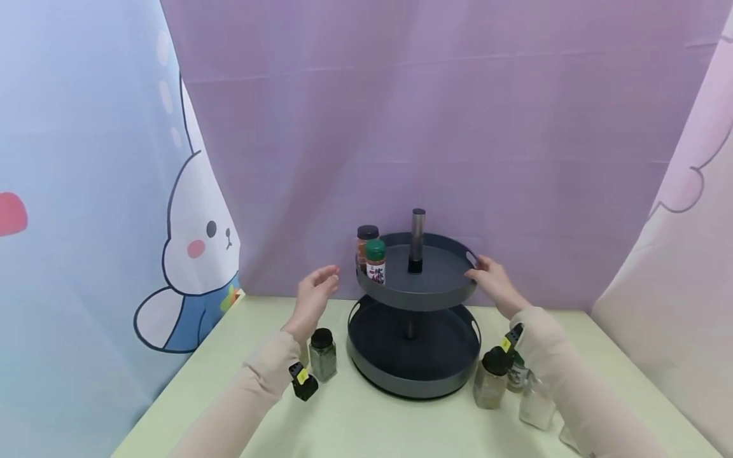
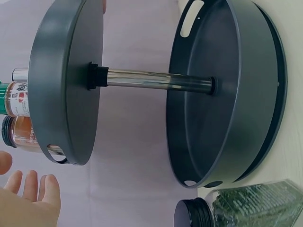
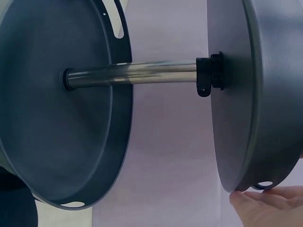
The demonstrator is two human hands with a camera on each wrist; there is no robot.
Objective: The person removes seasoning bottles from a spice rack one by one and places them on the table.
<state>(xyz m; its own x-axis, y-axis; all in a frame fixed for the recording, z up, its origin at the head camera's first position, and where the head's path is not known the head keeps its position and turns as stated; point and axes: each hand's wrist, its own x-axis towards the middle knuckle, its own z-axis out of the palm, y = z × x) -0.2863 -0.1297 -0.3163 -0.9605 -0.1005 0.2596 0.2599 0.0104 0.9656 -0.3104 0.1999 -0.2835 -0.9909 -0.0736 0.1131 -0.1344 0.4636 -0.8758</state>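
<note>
A dark grey two-tier round spice rack stands on the table, its upper tray point(image 1: 438, 273) held above the lower tray point(image 1: 415, 381) by a metal post point(image 2: 142, 79). My right hand point(image 1: 497, 286) pinches the upper tray's right rim by the handle slot, thumb below in the right wrist view. Left of that tray, my left hand point(image 1: 314, 299) hovers apart from it, fingers loosely bent and holding nothing. A green-capped spice jar point(image 1: 375, 262) and a black-capped orange spice jar point(image 1: 366, 238) stand at the upper tray's left side.
A jar of green herbs point(image 1: 323, 359) stands by my left forearm. Under my right forearm are a black-capped jar point(image 1: 490, 385), a green-capped jar point(image 1: 518, 375) and a clear jar point(image 1: 536, 407), partly covered by the sleeve. A purple curtain point(image 1: 446, 127) hangs behind the table.
</note>
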